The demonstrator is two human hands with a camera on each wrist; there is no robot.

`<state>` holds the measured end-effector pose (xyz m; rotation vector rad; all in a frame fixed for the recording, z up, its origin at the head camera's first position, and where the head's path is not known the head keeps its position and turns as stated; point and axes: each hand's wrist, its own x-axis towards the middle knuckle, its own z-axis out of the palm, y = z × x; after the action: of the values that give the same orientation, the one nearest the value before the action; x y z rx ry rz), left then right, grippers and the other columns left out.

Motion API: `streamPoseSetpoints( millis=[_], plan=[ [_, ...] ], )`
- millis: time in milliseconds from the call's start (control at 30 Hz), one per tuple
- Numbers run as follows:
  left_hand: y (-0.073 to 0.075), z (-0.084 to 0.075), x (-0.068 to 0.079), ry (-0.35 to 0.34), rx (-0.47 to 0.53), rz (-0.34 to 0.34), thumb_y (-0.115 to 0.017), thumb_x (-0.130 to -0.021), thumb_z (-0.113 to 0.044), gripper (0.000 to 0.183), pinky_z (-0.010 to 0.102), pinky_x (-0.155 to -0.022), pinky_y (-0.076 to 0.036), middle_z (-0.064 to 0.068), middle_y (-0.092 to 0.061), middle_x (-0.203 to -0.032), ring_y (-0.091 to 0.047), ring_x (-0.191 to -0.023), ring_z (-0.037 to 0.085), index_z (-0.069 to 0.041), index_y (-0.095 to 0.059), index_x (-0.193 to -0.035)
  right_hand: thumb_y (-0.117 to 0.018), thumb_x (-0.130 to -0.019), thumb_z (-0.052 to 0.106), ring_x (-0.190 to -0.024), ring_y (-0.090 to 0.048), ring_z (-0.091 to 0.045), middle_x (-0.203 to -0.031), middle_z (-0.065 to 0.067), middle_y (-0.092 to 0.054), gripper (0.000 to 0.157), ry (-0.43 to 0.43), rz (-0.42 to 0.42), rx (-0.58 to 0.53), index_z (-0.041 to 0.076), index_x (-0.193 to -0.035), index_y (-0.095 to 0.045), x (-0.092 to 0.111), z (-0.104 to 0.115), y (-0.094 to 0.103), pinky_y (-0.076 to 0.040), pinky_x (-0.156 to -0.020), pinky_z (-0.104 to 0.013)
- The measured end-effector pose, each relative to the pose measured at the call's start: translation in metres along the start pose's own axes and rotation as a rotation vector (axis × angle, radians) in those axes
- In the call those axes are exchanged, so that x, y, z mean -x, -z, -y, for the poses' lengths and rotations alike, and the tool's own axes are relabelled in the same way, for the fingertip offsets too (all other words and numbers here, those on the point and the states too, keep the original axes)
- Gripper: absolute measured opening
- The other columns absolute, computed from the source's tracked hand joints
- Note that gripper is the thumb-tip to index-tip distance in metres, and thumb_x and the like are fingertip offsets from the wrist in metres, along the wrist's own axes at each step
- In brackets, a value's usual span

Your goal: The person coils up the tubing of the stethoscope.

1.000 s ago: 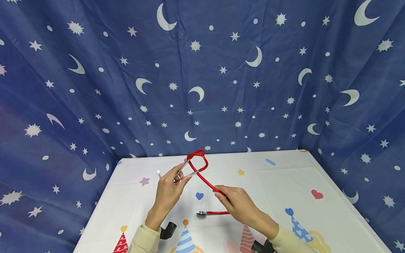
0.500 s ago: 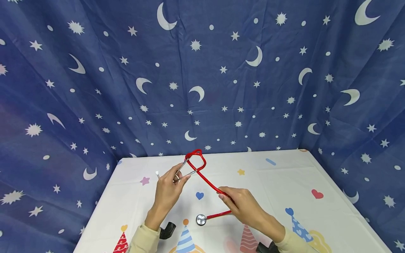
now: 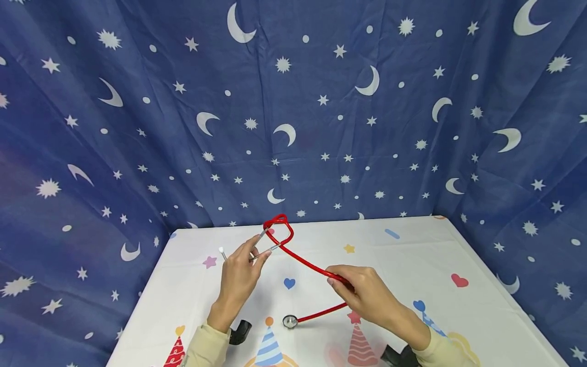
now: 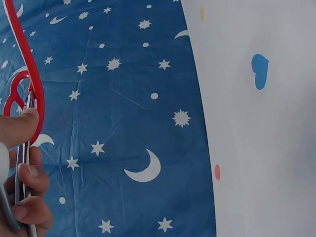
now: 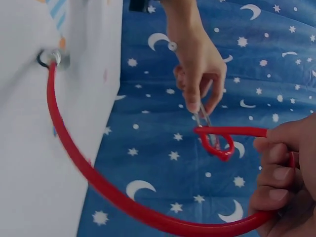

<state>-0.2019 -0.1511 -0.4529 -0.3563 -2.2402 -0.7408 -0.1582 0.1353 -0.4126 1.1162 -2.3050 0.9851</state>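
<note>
A red stethoscope (image 3: pixel 306 263) stretches between both hands above the table. My left hand (image 3: pixel 239 272) pinches its metal ear tubes (image 4: pixel 27 148), thumb on one side and fingers on the other; one white eartip (image 3: pixel 221 250) sticks out to the left. Past that hand the red tubing crosses into a loop at the far end. My right hand (image 3: pixel 367 295) grips the tubing partway along, fingers curled round it, as the right wrist view (image 5: pixel 281 177) also shows. From there the tube bends back left to the round silver chestpiece (image 3: pixel 290 321), close over or on the tabletop.
A white cloth with printed party hats, hearts and stars covers the table (image 3: pixel 403 265). Behind it hangs a blue curtain (image 3: pixel 321 127) with moons and stars. Black wrist straps or mounts (image 3: pixel 240 332) sit near both sleeves.
My right hand has moved right along with the tubing, and my left hand slightly left. The chestpiece has turned from edge-on to showing its round face and shifted a little downward.
</note>
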Motion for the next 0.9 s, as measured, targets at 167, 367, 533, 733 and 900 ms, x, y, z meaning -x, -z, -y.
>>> streamPoseSetpoints(
  millis=[167,367,533,733,900],
  plan=[
    [-0.003,-0.007,0.002,-0.067,-0.022,0.081,-0.082,-0.080,-0.022,0.046,0.018,-0.050,-0.036,-0.002,-0.059,-0.070,-0.042,-0.055,0.005,-0.006,-0.067,-0.121,-0.067,-0.091,0.004,-0.057,-0.037,0.007,-0.070,0.011,-0.056,0.013,0.059,-0.039,0.038,0.007,-0.103,-0.070,-0.011,0.000,0.011,-0.034,-0.050,-0.005],
    [-0.007,-0.016,0.003,-0.101,-0.017,0.141,-0.082,-0.081,-0.023,0.048,0.015,-0.048,-0.031,0.000,-0.059,-0.070,-0.037,-0.053,0.003,-0.006,-0.066,-0.123,-0.068,-0.090,0.005,-0.059,-0.040,0.004,-0.072,0.009,-0.060,0.013,0.122,-0.067,0.088,0.008,-0.102,-0.071,-0.024,0.000,0.019,-0.034,-0.053,-0.006],
    [-0.004,-0.025,0.002,-0.144,-0.015,0.146,-0.081,-0.081,-0.025,0.047,0.014,-0.049,-0.033,-0.004,-0.058,-0.071,-0.039,-0.053,0.003,-0.007,-0.067,-0.122,-0.070,-0.089,0.006,-0.058,-0.039,0.004,-0.073,0.008,-0.061,0.015,0.128,-0.075,0.099,0.010,-0.102,-0.071,-0.032,0.000,0.028,-0.034,-0.052,-0.006],
    [-0.001,-0.036,0.002,-0.207,0.006,0.180,-0.079,-0.083,-0.026,0.044,0.012,-0.049,-0.033,-0.004,-0.061,-0.072,-0.042,-0.054,0.002,-0.008,-0.067,-0.122,-0.064,-0.096,0.017,-0.058,-0.040,0.002,-0.072,0.009,-0.057,0.010,0.152,-0.098,0.095,0.013,-0.102,-0.071,-0.043,-0.001,0.037,-0.034,-0.053,-0.007],
    [-0.001,-0.042,0.001,-0.233,0.022,0.193,-0.079,-0.084,-0.025,0.043,0.012,-0.051,-0.035,-0.006,-0.061,-0.072,-0.043,-0.056,0.001,-0.008,-0.067,-0.121,-0.062,-0.098,0.021,-0.058,-0.041,0.001,-0.071,0.008,-0.057,0.013,0.169,-0.102,0.108,0.012,-0.101,-0.071,-0.051,-0.003,0.041,-0.034,-0.052,-0.008]
  ],
)
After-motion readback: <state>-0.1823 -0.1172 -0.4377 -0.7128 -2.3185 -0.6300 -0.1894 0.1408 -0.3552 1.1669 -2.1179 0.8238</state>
